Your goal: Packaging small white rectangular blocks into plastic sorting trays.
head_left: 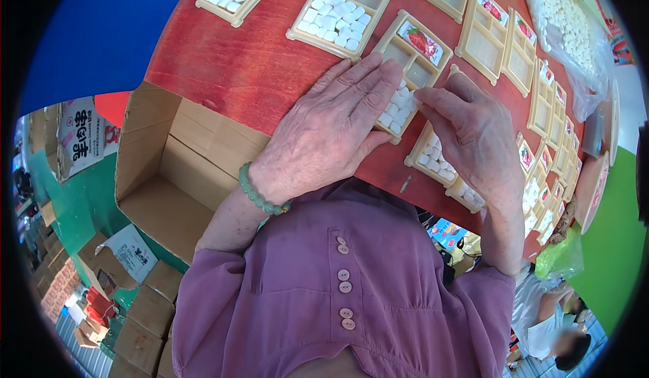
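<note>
A cream divided tray [390,45] lies on the red table in front of me. Small white marshmallow-like pieces [400,111] fill its near compartment, and a packet with a strawberry picture [422,42] sits in a far one. My left hand [324,124] rests over the tray's left side with fingers stretched out, hiding part of it. At the tray's right edge, my right hand [476,131] has its fingers curled together, thumb and fingertips beside the white pieces. Whether anything is pinched there is hidden.
Another filled tray [291,34] lies to the left. More trays, such as one with a strawberry packet [462,48], line the table's right. A clear bag of white pieces [566,36] stands at far right. An open cardboard box [193,131] is beside the table at left.
</note>
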Motion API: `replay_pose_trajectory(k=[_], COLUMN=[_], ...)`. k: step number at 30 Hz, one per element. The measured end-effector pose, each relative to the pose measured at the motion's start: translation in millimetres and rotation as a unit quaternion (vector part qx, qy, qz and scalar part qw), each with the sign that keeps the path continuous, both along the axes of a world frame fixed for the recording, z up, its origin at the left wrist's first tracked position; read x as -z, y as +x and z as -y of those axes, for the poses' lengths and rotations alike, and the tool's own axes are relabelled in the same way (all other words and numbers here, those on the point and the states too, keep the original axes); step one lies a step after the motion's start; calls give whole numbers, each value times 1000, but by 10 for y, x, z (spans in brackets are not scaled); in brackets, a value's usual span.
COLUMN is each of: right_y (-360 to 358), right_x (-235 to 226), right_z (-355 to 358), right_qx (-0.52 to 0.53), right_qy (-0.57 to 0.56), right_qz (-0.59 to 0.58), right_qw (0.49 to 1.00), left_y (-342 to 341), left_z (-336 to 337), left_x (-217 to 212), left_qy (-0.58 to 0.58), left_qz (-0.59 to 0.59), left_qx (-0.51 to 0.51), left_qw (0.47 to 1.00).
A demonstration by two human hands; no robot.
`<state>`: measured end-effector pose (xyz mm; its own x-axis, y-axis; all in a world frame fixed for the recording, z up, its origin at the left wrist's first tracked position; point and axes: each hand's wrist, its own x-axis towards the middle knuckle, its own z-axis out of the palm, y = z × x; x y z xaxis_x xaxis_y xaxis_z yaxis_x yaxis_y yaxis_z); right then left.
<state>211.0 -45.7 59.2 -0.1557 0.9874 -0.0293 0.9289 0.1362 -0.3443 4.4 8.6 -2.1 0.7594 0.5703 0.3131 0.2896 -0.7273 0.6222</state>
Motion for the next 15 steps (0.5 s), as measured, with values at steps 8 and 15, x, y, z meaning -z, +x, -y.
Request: replay_pose_trajectory(k=[8,15], right_y=[-11,-54], right_x=[-34,118], right_z=[-47,-213], right_qx=[-7,-17], right_qy=[35,67], right_qz=[7,-59], right_qw=[999,996], left_y=[2,-3], left_z=[-40,-23], left_x=[38,47], left_qy=[5,-25], left_qz=[37,60], left_qx=[-3,-14], left_qw=[999,998])
